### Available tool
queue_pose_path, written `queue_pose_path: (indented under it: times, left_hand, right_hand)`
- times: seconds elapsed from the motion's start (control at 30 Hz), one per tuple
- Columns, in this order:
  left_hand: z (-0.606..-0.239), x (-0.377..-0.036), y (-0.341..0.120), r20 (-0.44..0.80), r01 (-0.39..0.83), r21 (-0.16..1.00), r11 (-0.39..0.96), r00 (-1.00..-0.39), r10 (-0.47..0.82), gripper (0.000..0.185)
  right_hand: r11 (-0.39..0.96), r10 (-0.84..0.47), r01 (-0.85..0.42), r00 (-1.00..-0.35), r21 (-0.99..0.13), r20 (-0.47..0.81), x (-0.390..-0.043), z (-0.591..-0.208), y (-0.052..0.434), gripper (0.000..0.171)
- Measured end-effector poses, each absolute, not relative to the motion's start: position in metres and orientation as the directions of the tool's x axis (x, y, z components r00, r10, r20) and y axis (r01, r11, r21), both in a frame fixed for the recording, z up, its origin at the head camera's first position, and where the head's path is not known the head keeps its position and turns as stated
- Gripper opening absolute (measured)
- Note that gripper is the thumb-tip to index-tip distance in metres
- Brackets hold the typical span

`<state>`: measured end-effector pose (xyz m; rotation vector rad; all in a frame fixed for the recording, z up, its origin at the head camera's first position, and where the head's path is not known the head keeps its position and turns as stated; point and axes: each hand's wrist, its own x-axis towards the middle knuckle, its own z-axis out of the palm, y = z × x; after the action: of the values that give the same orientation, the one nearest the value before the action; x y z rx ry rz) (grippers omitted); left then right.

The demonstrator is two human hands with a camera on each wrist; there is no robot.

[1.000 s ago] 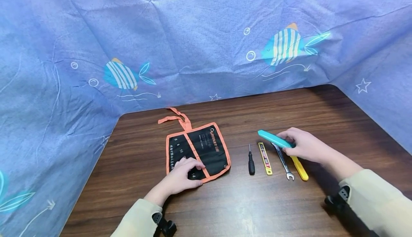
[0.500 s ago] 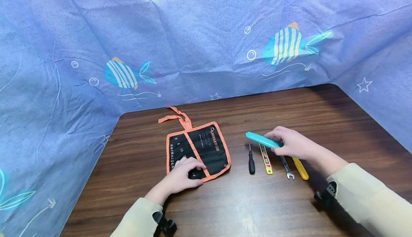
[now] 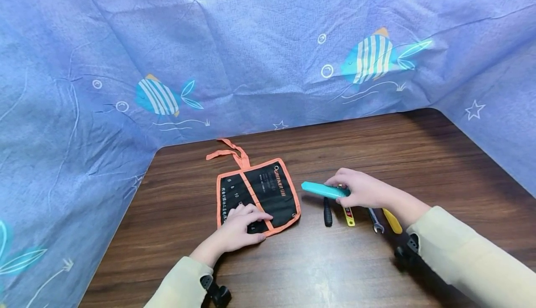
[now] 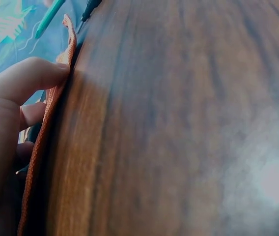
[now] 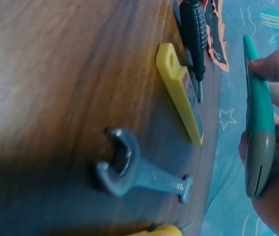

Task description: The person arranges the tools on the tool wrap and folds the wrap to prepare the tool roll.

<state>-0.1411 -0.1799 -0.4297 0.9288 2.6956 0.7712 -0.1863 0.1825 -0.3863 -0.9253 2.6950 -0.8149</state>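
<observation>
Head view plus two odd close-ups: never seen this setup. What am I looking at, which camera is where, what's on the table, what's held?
No machine here: a person works with two bare hands and wears three cameras. The wide picture comes from the head and looks down at a wooden table with blue fish-print cloth behind it. The other two come from the wrists, so they sit low and tilted.

The left hand rests on a black tool pouch with orange trim; the left wrist view shows that trim edge-on. The right hand grips a teal tool above a row lying on the table: a black screwdriver, a yellow blade case, a steel spanner and a yellow tool. What the teal tool is, I cannot tell.
</observation>
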Motion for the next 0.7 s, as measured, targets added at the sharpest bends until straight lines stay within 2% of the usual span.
queue_pose_path:
  times: [0.2, 0.7]
  left_hand:
    - [-0.43, -0.142, -0.179, -0.012, 0.522, 0.513, 0.681, -0.789, 0.614, 0.036]
    - [-0.433, -0.141, -0.179, 0.009, 0.512, 0.544, 0.665, -0.796, 0.606, 0.026]
  right_hand:
    - [0.635, -0.65, -0.545, -0.76, -0.547, 0.003, -0.19, -0.383, 0.169, 0.038]
    - [0.543, -0.782, -0.651, -0.622, -0.531, -0.037, -0.187, -0.387, 0.124, 0.037]
